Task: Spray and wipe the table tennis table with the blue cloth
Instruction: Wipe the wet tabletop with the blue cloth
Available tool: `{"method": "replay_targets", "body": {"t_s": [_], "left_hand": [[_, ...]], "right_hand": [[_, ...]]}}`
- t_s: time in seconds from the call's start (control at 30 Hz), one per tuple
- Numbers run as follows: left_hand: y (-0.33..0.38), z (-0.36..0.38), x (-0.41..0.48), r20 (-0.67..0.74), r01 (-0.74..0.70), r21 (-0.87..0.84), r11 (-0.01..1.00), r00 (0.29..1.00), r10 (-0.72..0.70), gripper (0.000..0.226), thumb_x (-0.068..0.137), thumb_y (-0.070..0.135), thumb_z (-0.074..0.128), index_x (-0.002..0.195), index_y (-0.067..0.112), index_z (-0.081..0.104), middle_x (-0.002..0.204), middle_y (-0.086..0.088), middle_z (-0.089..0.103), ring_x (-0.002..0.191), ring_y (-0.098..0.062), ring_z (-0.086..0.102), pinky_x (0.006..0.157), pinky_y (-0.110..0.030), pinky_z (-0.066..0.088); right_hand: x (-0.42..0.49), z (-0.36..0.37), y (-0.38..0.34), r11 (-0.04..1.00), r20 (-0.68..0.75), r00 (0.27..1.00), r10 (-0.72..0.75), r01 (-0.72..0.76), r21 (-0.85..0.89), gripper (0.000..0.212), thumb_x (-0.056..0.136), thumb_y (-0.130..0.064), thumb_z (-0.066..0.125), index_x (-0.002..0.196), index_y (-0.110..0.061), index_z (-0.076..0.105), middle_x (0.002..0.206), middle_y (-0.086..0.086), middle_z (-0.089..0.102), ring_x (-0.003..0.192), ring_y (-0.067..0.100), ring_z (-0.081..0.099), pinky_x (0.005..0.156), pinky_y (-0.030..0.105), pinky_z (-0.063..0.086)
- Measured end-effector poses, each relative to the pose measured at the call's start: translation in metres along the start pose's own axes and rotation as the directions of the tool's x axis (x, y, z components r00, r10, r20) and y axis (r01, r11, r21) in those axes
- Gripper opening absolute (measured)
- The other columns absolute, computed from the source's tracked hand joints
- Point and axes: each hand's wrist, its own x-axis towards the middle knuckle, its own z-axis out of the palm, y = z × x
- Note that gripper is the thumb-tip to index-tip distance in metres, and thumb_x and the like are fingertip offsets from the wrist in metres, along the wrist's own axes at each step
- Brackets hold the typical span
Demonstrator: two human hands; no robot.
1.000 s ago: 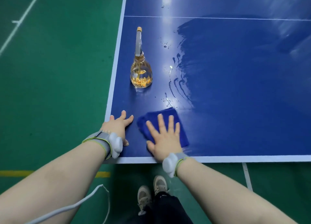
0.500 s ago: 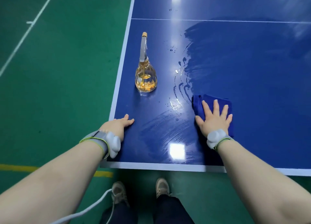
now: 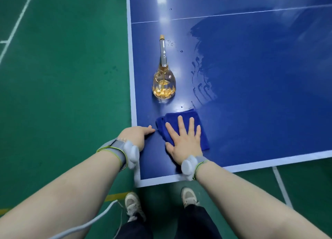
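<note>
The blue table tennis table [image 3: 260,98] fills the right of the view, with wet streaks across its middle. A folded blue cloth [image 3: 203,131] lies near the table's near left corner. My right hand [image 3: 185,140] presses flat on the cloth with straight, spread fingers. My left hand [image 3: 136,133] rests on the table's left edge just beside the cloth, holding nothing. A clear spray bottle [image 3: 163,84] with amber liquid stands upright beyond the cloth, near the left side line.
Green sports floor [image 3: 62,77] with white lines surrounds the table on the left and in front. My shoes [image 3: 132,205] stand below the near edge. A white cable [image 3: 89,224] hangs from my left arm.
My right hand slid the cloth from the right back to the left, toward the near corner beside my left hand. The left hand stayed on the table's edge.
</note>
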Motion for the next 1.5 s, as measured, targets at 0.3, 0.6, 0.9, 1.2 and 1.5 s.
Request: {"method": "replay_targets", "body": {"t_s": [0.3,0.6,0.9,1.2,1.5], "left_hand": [[-0.042,0.001,-0.003,-0.156,-0.057,-0.212,0.976,0.988,0.024,0.039,0.090,0.006,0.044,0.119,0.026,0.061,0.103,-0.001,0.068,0.092,-0.023,0.064,0.083,-0.028,0.050],[-0.068,-0.009,-0.005,-0.134,-0.032,-0.033,0.999,0.991,0.027,0.056,0.094,0.007,0.045,0.145,0.029,0.036,0.138,-0.002,0.053,0.116,-0.025,0.055,0.082,-0.024,0.041],[-0.079,-0.003,-0.007,0.016,-0.065,-0.052,0.996,0.998,0.066,0.079,0.092,0.011,0.052,0.152,0.028,0.003,0.140,-0.001,0.051,0.122,-0.026,0.053,0.100,-0.037,0.044],[-0.079,-0.001,-0.009,0.021,-0.103,-0.035,0.994,0.994,0.104,0.081,0.090,0.012,0.054,0.151,0.026,0.003,0.136,-0.006,0.053,0.115,-0.028,0.057,0.095,-0.041,0.047],[-0.072,0.002,-0.015,0.124,-0.147,0.112,0.983,0.983,0.133,0.081,0.089,-0.004,0.044,0.153,0.027,0.003,0.158,0.009,0.018,0.124,-0.024,0.052,0.101,-0.035,0.044]], "right_hand": [[-0.007,0.002,-0.002,0.998,0.019,0.999,-0.047,0.048,-0.049,0.068,0.093,-0.057,0.041,0.152,-0.049,0.008,0.164,-0.005,-0.007,0.148,0.036,-0.015,0.115,0.056,-0.011],[0.007,-0.015,0.063,0.763,0.006,0.774,0.633,-0.626,0.159,0.068,0.096,-0.058,0.038,0.154,-0.043,0.006,0.164,0.000,-0.011,0.148,0.040,-0.013,0.117,0.060,-0.003],[0.020,0.001,-0.075,0.977,0.007,0.977,0.212,-0.212,0.028,0.072,0.094,-0.056,0.039,0.153,-0.045,-0.001,0.163,0.004,-0.016,0.145,0.044,-0.020,0.113,0.061,-0.012],[0.004,0.008,-0.055,0.993,-0.018,0.993,0.121,-0.120,0.006,0.070,0.092,-0.057,0.045,0.151,-0.050,0.008,0.164,-0.006,-0.008,0.149,0.035,-0.015,0.116,0.056,-0.009],[-0.018,0.014,0.004,0.825,-0.059,0.826,0.561,-0.552,0.125,0.068,0.095,-0.059,0.037,0.154,-0.044,0.005,0.164,0.000,-0.011,0.148,0.038,-0.013,0.118,0.058,-0.002]]}}
